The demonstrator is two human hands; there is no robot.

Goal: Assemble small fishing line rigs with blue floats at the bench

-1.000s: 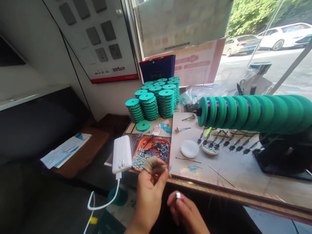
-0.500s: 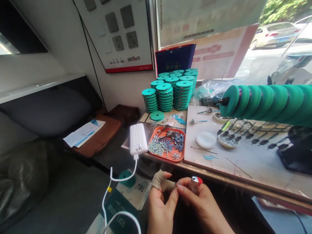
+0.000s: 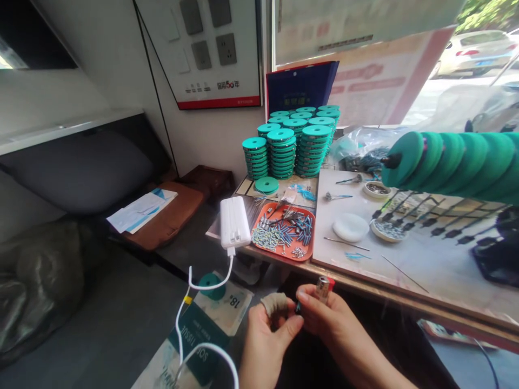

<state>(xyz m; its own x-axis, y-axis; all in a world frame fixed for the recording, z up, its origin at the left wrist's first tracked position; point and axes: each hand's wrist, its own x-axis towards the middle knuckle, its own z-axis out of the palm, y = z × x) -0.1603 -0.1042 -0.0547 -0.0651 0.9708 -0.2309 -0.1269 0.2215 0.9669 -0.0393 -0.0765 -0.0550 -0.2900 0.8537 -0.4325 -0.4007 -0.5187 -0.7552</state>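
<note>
My left hand (image 3: 270, 332), with beige wrapping round its fingers, pinches a small dark piece (image 3: 299, 308) between thumb and fingertip. Its kind is too small to make out. Just to the right, my right hand (image 3: 330, 319) is closed round a lighter (image 3: 323, 289) with a metal top and a red part. The fingertips of both hands lie close together below the table's front edge. Nearest above them is an orange tray (image 3: 284, 256) holding small metal parts, pale sleeves and blue-grey pieces in piles.
Stacks of green discs (image 3: 281, 135) stand at the back. More green discs (image 3: 450, 165) sit on a horizontal rod at right, above hanging line clips. A white power bank (image 3: 235, 222) with a cable is left of the tray. A white round pad (image 3: 351, 227) lies on the board.
My right thumb has moved up to the lighter's top and the fingertips have parted slightly from the left hand's. The dark piece now shows. The view has shifted slightly.
</note>
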